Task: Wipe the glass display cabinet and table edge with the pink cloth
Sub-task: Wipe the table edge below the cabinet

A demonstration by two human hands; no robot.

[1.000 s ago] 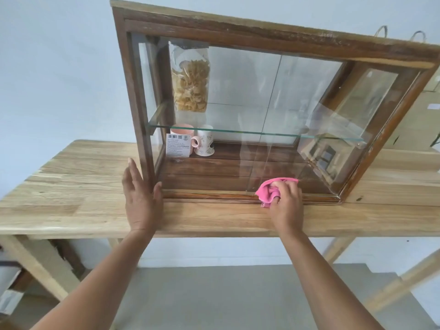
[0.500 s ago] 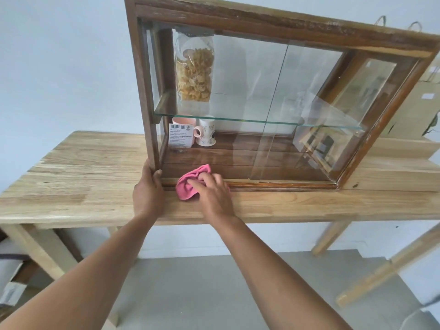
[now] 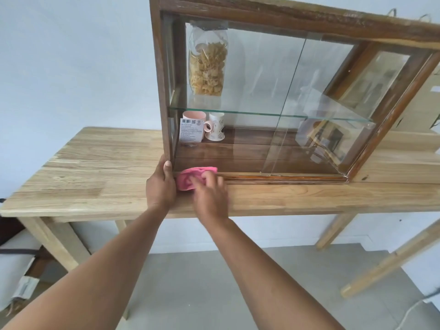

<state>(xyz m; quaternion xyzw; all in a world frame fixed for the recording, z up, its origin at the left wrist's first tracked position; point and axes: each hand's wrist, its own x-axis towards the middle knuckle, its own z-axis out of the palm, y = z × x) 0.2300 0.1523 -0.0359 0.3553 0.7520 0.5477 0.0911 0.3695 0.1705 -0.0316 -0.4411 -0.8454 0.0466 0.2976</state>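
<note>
Crumpled pink cloth [image 3: 194, 178] pressed by right hand [image 3: 210, 198], fingers curled over it, against near bottom rail of wood-framed glass display cabinet [image 3: 266, 178] on pale wooden plank table [image 3: 95, 172]. Left hand [image 3: 160, 186] clasped round cabinet's near-left corner post, just beside cloth.

We seem to be in a plain home room: wooden table [image 3: 100, 167], glass cabinet [image 3: 281, 15] holding mugs [image 3: 193, 117], tiled floor [image 3: 202, 282].

Bright even daylight; glass glare; right hand [image 3: 210, 195] motion-blurred.
</note>
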